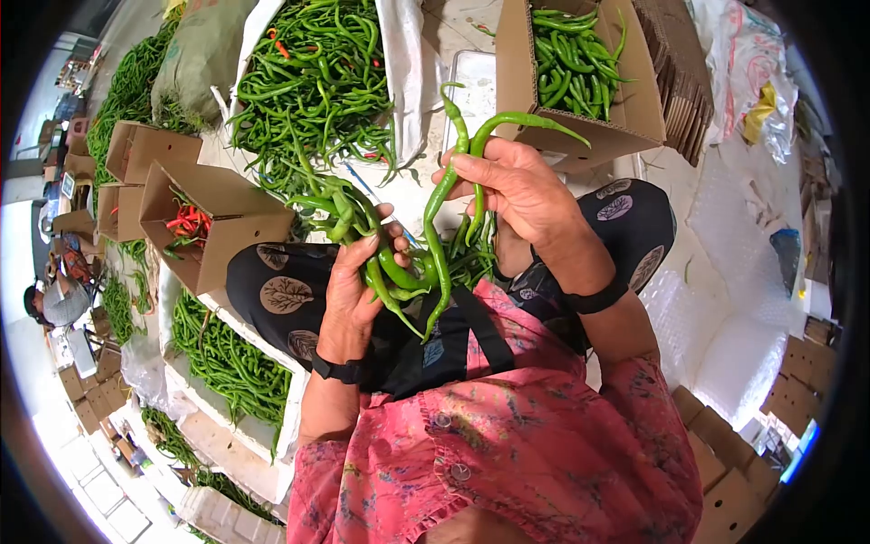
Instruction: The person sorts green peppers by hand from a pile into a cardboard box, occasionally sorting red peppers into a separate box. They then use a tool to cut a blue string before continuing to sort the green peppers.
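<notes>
My left hand [358, 267] is closed around a loose bunch of green chili peppers [388, 258], some long and curved. Between the thumb and fingers of my right hand [517, 186] are long green chilies [438, 213], one hanging down toward my lap and another curving out to the right. Both hands are above my lap, close together. Beyond them lies a large heap of green chilies [313, 77] on white sacking, with a few red ones mixed in. At the upper right stands an open cardboard box [517, 68] partly filled with green chilies.
Left of my knee is a cardboard box [245, 238] holding red chilies. A white-edged container [288, 426] of green chilies stands below it. Flattened cardboard [675, 77] is stacked at the upper right; bubble wrap [725, 335] lies to the right. Another person [62, 304] sits far left.
</notes>
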The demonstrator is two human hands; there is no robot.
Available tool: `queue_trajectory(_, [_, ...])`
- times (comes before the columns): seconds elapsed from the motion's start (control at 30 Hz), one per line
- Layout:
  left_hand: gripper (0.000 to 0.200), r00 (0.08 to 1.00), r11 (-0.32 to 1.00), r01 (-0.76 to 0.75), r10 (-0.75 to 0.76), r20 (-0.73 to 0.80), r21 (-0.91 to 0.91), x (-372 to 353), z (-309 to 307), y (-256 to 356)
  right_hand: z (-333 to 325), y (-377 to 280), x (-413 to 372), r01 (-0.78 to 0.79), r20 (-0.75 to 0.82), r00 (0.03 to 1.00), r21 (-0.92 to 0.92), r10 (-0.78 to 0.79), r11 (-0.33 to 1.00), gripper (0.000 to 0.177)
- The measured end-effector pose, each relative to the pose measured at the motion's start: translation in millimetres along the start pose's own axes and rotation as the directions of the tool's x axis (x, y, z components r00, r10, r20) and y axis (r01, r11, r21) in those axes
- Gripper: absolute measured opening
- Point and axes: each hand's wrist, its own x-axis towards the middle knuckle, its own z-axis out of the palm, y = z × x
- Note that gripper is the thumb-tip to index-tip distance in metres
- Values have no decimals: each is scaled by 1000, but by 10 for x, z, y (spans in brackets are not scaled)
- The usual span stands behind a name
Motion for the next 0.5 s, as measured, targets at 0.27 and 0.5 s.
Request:
queue_trajectory(0.27, [52,997,994,-70,70,14,82,30,59,17,-312,-385,18,208,-130,961,-241,-244,948,29])
queue_trajectory(0.5, [49,990,982,-120,129,-54,148,4,151,27,-1784,-1739,400,-88,-322,887,-823,-333,561,47])
